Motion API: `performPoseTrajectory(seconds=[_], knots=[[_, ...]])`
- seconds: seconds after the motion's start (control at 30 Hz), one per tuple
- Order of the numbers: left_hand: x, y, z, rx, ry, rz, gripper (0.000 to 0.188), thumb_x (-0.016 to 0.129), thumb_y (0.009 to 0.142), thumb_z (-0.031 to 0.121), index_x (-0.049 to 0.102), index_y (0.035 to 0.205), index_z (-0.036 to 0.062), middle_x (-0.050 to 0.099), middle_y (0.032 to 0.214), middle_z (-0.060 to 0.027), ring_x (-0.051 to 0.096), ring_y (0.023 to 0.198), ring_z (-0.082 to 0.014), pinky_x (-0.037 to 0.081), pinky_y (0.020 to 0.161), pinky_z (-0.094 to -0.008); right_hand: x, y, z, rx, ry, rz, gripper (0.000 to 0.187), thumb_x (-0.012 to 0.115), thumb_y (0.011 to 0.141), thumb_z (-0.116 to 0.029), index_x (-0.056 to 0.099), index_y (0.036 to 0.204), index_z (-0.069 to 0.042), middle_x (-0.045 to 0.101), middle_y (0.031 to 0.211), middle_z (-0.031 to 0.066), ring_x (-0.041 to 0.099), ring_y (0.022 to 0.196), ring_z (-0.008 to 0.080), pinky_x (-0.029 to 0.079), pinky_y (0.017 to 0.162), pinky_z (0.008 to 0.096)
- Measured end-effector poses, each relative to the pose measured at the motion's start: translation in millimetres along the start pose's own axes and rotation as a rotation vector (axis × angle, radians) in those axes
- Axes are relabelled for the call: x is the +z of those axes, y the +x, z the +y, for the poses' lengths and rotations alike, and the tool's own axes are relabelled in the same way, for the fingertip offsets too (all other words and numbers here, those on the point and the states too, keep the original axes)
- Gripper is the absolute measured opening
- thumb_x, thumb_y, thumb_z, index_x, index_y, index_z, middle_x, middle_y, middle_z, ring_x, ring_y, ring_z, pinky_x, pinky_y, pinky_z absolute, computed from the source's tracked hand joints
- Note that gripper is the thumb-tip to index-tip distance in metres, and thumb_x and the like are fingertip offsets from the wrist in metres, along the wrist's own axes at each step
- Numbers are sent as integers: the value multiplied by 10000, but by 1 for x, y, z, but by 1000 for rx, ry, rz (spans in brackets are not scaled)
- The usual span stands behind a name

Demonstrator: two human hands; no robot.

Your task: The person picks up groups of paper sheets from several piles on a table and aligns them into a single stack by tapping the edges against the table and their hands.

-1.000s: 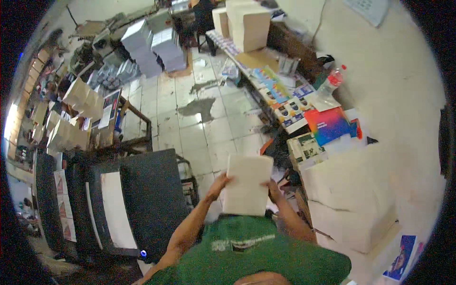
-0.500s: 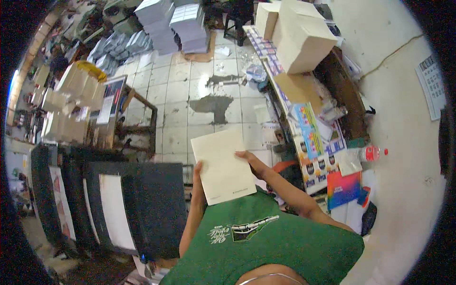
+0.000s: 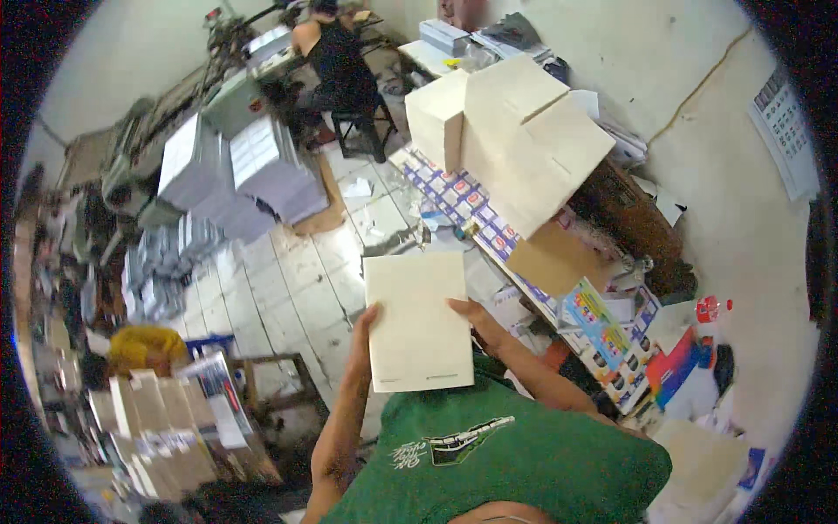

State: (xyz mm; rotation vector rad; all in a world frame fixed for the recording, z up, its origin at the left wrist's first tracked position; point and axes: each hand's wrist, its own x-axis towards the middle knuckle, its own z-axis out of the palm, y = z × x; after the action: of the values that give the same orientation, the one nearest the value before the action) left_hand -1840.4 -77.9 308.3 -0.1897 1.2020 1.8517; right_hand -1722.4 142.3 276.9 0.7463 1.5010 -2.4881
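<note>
Since half a second ago, the cream paper block (image 3: 419, 323) has turned from a slant to nearly square with the chest, and the view has swung so that a co-worker in black (image 3: 340, 74), seated on a stool (image 3: 360, 122), shows far ahead of both hands. The block lies directly between the left hand (image 3: 360, 330) and the right hand (image 3: 478, 321), touching both, its long axis running away from the body. Each hand grasps one long side at nearly the same level, the right thumb lapping onto the upper face; neither is clearly nearer. The other fingers are hidden beneath, and I cannot tell whether the block is bound or loose sheets.

Just behind the hands, its near end meets or overhangs the green shirt (image 3: 524, 428). Ahead and right of the right hand runs a sheet-covered table (image 3: 458, 196) bearing tall cream stacks (image 3: 524, 131); a red-capped bottle (image 3: 711, 308) sits farther to that hand's right. Ahead and left of the left hand are pale paper piles (image 3: 275, 170); behind and left of it, more cream bundles (image 3: 157, 410).
</note>
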Motion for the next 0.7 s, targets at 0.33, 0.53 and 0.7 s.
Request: performPoseTrajectory(seconds=[0.33, 0.53, 0.7], knots=[[65, 169, 205, -81, 245, -24, 798, 590, 833, 572, 450, 1378, 6, 563, 1271, -204, 597, 1106, -302, 518, 916, -422, 10, 149, -136, -307, 23, 140, 759, 684, 860, -408, 402, 1453, -27, 552, 1340, 137, 517, 1208, 243, 378, 1061, 371], [95, 254, 307, -67, 156, -108, 720, 560, 901, 520, 436, 1388, 4, 570, 1273, -172, 603, 1120, -271, 512, 943, -371, 22, 231, -233, -329, 25, 200, 745, 647, 881, -392, 377, 1471, -25, 563, 1312, 130, 521, 1194, 237, 384, 1044, 364], [140, 328, 379, -42, 248, -243, 697, 539, 917, 524, 440, 1389, 21, 557, 1290, -168, 591, 1131, -255, 505, 938, -358, 17, 275, -304, -418, 48, 326, 683, 606, 905, -384, 398, 1464, -50, 571, 1291, 137, 523, 1184, 223, 399, 1021, 370]])
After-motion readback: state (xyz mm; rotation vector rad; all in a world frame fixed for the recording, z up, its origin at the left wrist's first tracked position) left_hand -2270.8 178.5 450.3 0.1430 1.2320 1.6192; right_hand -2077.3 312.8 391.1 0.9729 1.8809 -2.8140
